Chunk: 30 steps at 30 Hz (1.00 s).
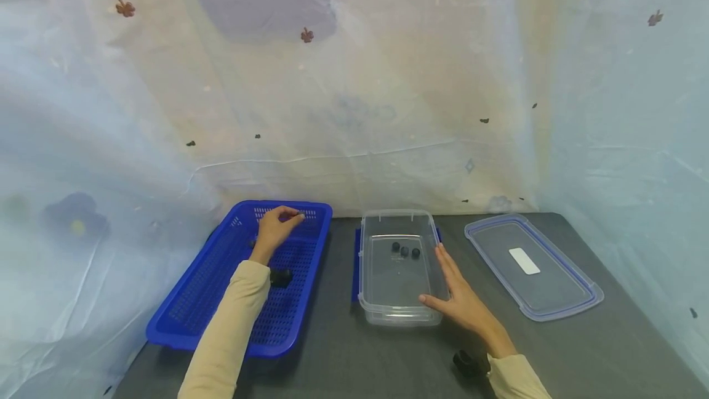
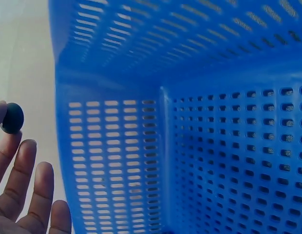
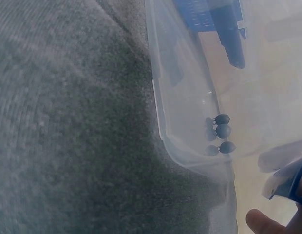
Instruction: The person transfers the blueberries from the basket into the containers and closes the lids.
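Note:
My left hand (image 1: 271,229) is over the far part of a blue perforated basket (image 1: 264,348). Its thumb and fingertips pinch a small dark ball (image 2: 12,118), while the other fingers are spread in the left wrist view. Right of the basket stands a clear plastic box (image 1: 399,291) without a lid on it. Three similar dark balls (image 3: 223,130) lie inside it, close together. At the box's right side, my right hand (image 1: 462,300) rests with its fingers extended and thumb apart. In the right wrist view only the thumb and a little of this hand show, beside a blue latch (image 3: 290,187).
A clear lid (image 1: 498,257) with a blue seal and a white label lies flat to the right of the box. Everything stands on a dark grey tabletop (image 1: 343,362). A patterned plastic curtain (image 1: 354,79) hangs behind and at both sides.

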{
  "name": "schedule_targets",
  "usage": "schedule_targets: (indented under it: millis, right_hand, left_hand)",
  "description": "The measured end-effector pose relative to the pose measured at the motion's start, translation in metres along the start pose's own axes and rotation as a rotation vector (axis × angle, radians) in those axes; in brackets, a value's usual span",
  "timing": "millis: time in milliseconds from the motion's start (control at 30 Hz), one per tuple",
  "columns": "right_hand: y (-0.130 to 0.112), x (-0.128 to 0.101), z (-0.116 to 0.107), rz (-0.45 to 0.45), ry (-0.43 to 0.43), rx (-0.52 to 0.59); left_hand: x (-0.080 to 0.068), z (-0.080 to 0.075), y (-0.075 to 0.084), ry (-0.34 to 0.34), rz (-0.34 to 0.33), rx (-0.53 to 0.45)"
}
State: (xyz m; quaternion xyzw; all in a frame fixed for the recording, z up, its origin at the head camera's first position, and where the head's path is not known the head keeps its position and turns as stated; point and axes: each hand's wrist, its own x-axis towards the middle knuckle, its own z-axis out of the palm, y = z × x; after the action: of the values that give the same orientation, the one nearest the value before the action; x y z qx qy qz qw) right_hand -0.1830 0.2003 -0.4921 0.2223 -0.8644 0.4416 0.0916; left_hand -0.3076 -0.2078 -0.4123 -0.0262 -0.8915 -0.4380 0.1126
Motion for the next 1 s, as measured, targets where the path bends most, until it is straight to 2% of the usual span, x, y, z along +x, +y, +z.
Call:
schedule_targets:
  millis: [133,300,500,767,1000]
  right_hand:
    - [0.0,-0.001,0.0,-0.003,0.001,0.001]
    - [0.0,-0.001,-0.001,-0.003,0.005,0.0]
    - [0.0,0.0,-0.002,-0.001,0.004,0.001]
    - [0.0,-0.001,0.0,-0.004,0.002,-0.003]
    - [-0.001,-0.001,0.0,-0.008,0.004,0.002]
  left_hand:
    - [-0.003,-0.002,0.009,-0.015,0.025,-0.01]
    - [-0.008,-0.002,0.027,-0.04,0.059,-0.032]
    - [-0.013,0.001,0.046,-0.065,0.139,-0.059]
    - [-0.022,0.012,0.071,-0.14,0.158,-0.114]
    - [-0.028,0.027,0.093,-0.202,0.2,-0.143]
